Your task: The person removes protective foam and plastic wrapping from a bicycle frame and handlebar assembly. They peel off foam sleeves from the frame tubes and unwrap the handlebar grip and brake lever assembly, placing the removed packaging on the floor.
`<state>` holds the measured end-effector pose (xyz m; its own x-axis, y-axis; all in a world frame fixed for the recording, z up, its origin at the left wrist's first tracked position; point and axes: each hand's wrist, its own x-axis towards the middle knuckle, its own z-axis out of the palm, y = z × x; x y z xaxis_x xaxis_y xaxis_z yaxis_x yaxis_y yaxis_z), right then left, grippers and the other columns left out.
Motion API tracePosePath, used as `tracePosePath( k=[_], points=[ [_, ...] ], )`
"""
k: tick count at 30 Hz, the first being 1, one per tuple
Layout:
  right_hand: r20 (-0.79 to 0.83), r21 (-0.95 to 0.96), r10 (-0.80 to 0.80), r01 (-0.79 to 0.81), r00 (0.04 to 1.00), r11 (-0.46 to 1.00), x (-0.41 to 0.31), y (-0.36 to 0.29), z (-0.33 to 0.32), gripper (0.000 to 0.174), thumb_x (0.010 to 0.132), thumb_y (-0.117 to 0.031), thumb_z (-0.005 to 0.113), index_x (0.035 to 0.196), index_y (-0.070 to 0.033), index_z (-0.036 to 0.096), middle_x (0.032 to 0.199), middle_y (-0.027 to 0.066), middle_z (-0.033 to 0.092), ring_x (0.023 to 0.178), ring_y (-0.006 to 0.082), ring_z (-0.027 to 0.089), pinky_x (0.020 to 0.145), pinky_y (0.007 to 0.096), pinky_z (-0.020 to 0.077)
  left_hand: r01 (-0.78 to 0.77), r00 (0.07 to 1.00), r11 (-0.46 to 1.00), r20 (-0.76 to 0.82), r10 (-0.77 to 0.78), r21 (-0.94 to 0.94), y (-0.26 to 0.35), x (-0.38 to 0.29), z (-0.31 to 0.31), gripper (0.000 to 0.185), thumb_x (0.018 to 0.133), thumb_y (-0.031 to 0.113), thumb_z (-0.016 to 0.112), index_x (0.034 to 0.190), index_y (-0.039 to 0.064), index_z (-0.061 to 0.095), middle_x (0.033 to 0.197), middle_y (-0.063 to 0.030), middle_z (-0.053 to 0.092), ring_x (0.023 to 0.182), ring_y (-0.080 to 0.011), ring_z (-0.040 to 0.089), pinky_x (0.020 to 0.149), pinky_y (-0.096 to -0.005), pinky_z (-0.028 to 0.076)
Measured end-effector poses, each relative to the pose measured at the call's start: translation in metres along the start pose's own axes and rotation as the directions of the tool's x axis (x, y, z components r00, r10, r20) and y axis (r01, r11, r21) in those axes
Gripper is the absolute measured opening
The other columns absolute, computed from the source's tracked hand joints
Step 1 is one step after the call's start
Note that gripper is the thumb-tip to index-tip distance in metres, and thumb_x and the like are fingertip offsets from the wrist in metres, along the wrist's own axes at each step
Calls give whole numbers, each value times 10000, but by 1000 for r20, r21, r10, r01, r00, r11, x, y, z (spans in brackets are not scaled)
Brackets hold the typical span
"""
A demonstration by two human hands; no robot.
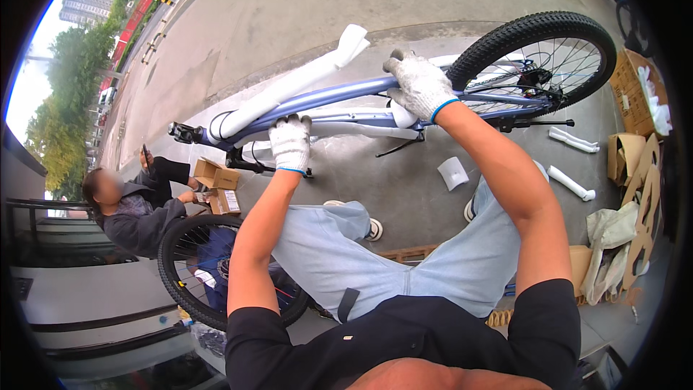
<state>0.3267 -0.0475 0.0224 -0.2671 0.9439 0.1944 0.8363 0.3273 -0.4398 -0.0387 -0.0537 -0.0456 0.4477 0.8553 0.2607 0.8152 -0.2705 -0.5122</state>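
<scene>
A blue bicycle frame [335, 93] lies across the view, its rear wheel [582, 20] fitted at the right. White foam sleeves wrap parts of it; a long foam tube [281, 84] stands off the frame at an angle. My left hand [291, 141], in a white knit glove, is on the frame's lower tubes near the head end, fingers curled over. My right hand [421, 82], gloved too, lies over the top tube by the seat end, just left of the rear tyre. What its fingers close on is partly hidden.
Loose foam pieces [452, 173] lie on the floor at right, beside cardboard boxes [634, 92]. A spare wheel [168, 260] leans at my lower left. Another person [143, 211] sits at left by small open boxes [217, 173], holding a phone-like object.
</scene>
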Motion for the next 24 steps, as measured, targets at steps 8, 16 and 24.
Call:
tracePosePath(
  k=[8,16,24],
  points=[
    [-25,15,5,-5,1000,1000,-1,-2,0,438,911,-192,783,1332,-83,728,1390,163,659,1243,401,691,1070,498,568,-92,993,992,60,98,-90,-14,4,18,166,910,182,683,1058,120,722,956,-114,696,905,-299,731,738,-446,612],
    [-44,11,-23,24,999,1000,-3,0,1,460,914,-176,776,1364,-98,716,1395,157,654,1238,401,693,1068,504,567,-79,986,992,138,92,-95,-9,5,24,164,934,152,670,1070,87,733,980,-146,726,915,-328,767,747,-452,635],
    [5,23,-32,32,999,999,-2,4,-2,469,919,-188,770,1371,-84,700,1443,174,639,1251,416,691,1068,506,564,-1,990,989,136,22,-148,-11,-5,16,217,945,120,655,1147,91,730,1102,-150,723,967,-331,754,777,-443,654]
  ],
)
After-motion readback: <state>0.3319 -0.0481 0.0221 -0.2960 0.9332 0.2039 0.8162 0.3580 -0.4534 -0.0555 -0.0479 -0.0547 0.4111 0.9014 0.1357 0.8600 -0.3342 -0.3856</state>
